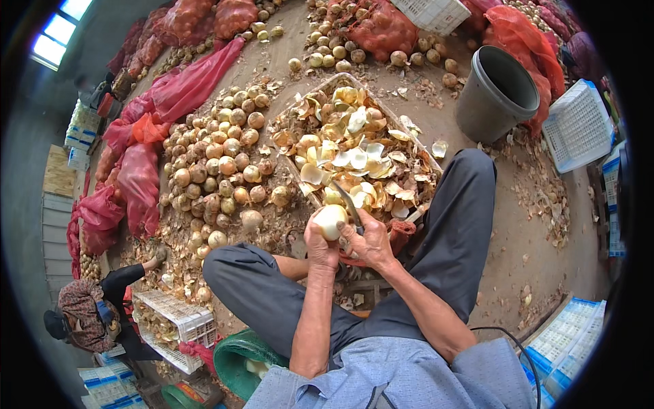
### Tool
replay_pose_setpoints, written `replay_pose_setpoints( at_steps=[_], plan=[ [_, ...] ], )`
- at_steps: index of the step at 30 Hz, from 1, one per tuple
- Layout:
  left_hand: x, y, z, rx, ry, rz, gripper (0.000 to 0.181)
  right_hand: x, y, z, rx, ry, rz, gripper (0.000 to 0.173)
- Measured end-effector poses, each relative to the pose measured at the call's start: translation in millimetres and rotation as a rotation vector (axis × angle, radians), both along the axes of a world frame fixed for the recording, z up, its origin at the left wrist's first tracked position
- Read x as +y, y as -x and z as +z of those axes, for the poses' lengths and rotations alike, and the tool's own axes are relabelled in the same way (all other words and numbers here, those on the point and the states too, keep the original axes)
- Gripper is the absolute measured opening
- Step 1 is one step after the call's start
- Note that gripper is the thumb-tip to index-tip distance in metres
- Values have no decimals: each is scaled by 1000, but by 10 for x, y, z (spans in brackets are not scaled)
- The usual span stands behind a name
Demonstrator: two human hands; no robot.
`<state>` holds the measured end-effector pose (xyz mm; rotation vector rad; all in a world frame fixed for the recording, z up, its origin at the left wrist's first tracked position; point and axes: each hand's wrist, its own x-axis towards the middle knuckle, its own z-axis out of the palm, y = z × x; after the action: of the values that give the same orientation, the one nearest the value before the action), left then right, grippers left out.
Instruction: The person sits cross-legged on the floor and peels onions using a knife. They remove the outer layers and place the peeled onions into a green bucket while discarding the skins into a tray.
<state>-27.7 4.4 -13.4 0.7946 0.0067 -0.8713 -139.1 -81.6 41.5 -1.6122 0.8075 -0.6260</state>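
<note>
A pale, mostly peeled onion [329, 221] sits in my left hand [322, 245], fingers wrapped around its left side. My right hand [369, 240] grips a knife with a dark, curved blade [347, 199], its tip pointing up and away from me. The right thumb rests against the onion's lower right side. Just beyond both hands lies a crate heaped with onion skins [357, 153], its pale rim [409, 135] showing along the right. Part of the knife's handle is hidden in my fingers.
Unpeeled onions [219, 158] are piled at the left. A grey bucket [495, 97] stands at the upper right. Red mesh sacks [138, 189] line the far left. Beside my left leg is a green mesh bag [240, 358]. Another person [87, 317] sits at the lower left near a white crate [179, 327].
</note>
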Motion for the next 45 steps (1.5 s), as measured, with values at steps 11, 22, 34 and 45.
replay_pose_setpoints(
  at_steps=[11, 22, 34, 45],
  plan=[
    [123, -169, 2, -277, -191, -34, 75, 168, 186, 158, 101, 476, 29, 24],
    [63, -100, 93, -526, -447, 178, 60, 270, 453, 238, 404, 653, 290, 14],
    [95, -210, 199, -970, -522, -141, 85, 51, 408, -59, 76, 179, 230, 13],
    [59, -125, 183, -482, -268, -118, 91, 27, 414, 357, 195, -338, 89, 22]
  ],
)
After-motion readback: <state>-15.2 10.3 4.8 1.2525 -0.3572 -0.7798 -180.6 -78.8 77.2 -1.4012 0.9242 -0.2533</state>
